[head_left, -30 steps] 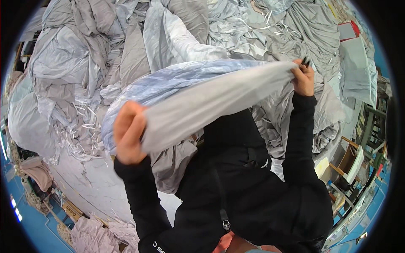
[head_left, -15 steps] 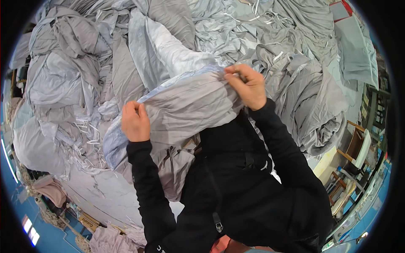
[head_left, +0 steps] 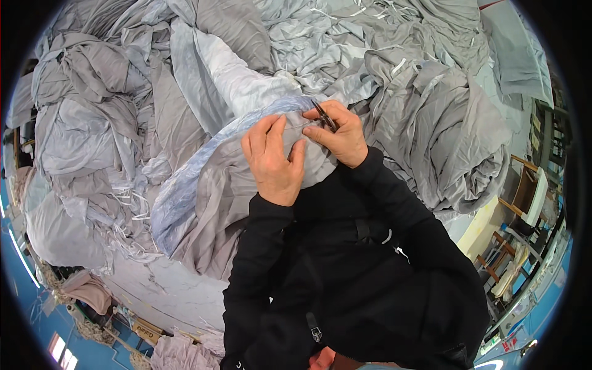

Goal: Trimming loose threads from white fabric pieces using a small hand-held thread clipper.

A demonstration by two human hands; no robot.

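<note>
Spread across my lap is a grey cloth with a pale blue patterned edge. On its upper part lies my left hand, fingers stretched out and thumb apart. Just to the right, my right hand is closed around small dark thread snips, their tips pointing up and left. Its thumb and forefinger are close to the cloth's edge; whether they also pinch the fabric I cannot tell.
Heaps of grey and pale blue fabric with white ties surround me. A grey bundle lies to my right. A white marbled surface shows at lower left. Wooden furniture stands at the right, and a cardboard box at lower left.
My left hand has moved right along the cloth, from its left edge to beside my right hand. The right hand has shifted slightly left and down, and the snips now show plainly.
</note>
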